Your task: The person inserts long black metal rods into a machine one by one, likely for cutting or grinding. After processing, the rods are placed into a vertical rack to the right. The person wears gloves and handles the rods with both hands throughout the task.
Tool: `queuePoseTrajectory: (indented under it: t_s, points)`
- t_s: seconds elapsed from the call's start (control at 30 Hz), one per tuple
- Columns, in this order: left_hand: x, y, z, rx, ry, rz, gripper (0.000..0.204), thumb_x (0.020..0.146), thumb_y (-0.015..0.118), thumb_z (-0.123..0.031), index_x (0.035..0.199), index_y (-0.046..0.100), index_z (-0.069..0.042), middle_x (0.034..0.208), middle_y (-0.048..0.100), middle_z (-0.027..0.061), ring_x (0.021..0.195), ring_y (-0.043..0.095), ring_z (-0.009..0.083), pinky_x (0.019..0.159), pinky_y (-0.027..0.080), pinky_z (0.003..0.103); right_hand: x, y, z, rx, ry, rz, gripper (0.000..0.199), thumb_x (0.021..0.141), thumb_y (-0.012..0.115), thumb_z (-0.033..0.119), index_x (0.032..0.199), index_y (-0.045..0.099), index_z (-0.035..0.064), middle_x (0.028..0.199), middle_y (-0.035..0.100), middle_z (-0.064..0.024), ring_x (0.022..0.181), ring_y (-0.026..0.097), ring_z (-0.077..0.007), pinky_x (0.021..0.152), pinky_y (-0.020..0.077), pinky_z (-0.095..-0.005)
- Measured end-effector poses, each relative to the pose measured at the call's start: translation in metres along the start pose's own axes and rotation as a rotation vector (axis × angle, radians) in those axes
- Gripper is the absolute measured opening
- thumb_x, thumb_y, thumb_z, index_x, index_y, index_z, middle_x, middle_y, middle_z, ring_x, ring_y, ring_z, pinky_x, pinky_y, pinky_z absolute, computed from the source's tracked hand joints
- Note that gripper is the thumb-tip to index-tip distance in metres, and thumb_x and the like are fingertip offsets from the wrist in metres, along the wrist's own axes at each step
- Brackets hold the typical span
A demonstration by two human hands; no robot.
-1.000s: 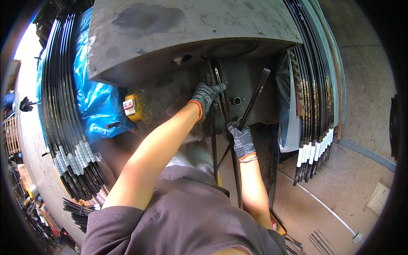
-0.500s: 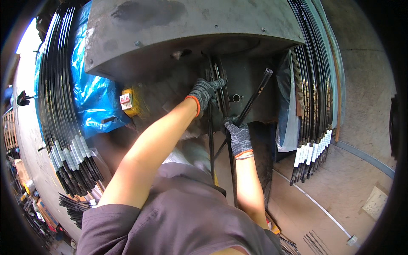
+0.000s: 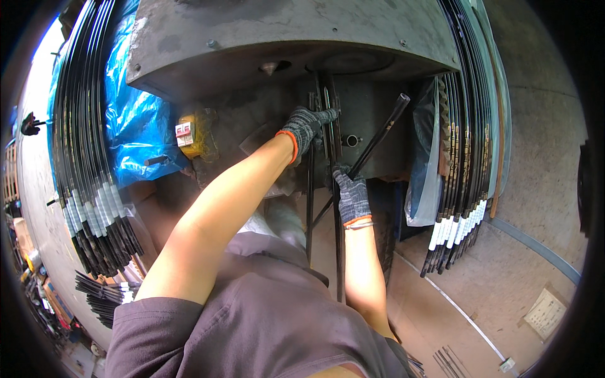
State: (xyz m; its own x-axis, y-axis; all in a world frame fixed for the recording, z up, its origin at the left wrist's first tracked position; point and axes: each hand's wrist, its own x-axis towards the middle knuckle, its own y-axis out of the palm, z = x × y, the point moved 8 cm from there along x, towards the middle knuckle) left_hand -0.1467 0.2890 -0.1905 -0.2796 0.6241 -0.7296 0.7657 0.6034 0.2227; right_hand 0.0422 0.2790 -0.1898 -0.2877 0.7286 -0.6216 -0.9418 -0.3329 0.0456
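My left hand point(image 3: 307, 130), in a grey knit glove with an orange cuff, reaches under the front of a grey metal machine point(image 3: 283, 28). Its fingers close around a long black rod point(image 3: 340, 264) where that runs up among upright metal bars below the housing. Lower on the same rod, my gloved right hand point(image 3: 353, 196) has its fingers wrapped round it. A thicker black tube point(image 3: 382, 133) with an open end slants up to the right behind the right hand. Another upright dark bar point(image 3: 310, 208) stands just left of the rod. My fingertips are partly hidden.
Black rods with white bands stand in rows at left point(image 3: 82, 126) and right point(image 3: 466, 138). Blue plastic sheeting point(image 3: 135, 126) and a yellow switch box point(image 3: 196, 135) are left of the machine. A short round pipe end point(image 3: 351, 140) protrudes near my right hand.
The view has shifted slightly, showing more of the machine's underside and its pointed metal tip. Both hands keep their hold on the rod, with little visible movement along it.
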Motion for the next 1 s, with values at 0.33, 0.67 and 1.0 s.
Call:
queuePoseTrajectory:
  t_s: [0.33,0.67,1.0]
  points:
    - [0.000,0.001,0.000,-0.022,0.001,0.018,0.024,0.075,0.071,-0.030,0.076,0.063,-0.007,0.058,0.054,0.0014,0.041,0.043,0.0112,0.036,0.034,0.025,0.003,-0.004,-0.002,-0.086,-0.020,-0.025,0.011,0.081,0.064,0.011,0.089,0.065,0.0038,0.074,0.063,-0.0018,0.061,0.056,-0.0089,0.054,0.0431,-0.0202]
    - [0.000,0.002,0.001,-0.050,-0.007,0.029,0.022,0.077,0.070,-0.029,0.076,0.063,-0.007,0.057,0.053,0.0008,0.040,0.043,0.0111,0.037,0.034,0.024,-0.001,0.005,0.010,-0.037,-0.032,-0.015,0.012,0.079,0.065,0.010,0.089,0.065,0.0029,0.080,0.062,-0.0013,0.067,0.056,-0.0101,0.061,0.0453,-0.0221]
    - [0.002,0.002,0.002,-0.072,0.006,0.037,0.023,0.077,0.069,-0.029,0.075,0.064,-0.007,0.058,0.057,0.0028,0.039,0.045,0.0110,0.035,0.034,0.024,-0.010,0.018,0.031,0.024,-0.047,0.068,0.010,0.081,0.063,0.010,0.084,0.063,0.0001,0.069,0.062,-0.0069,0.055,0.056,-0.0130,0.049,0.0441,-0.0242]
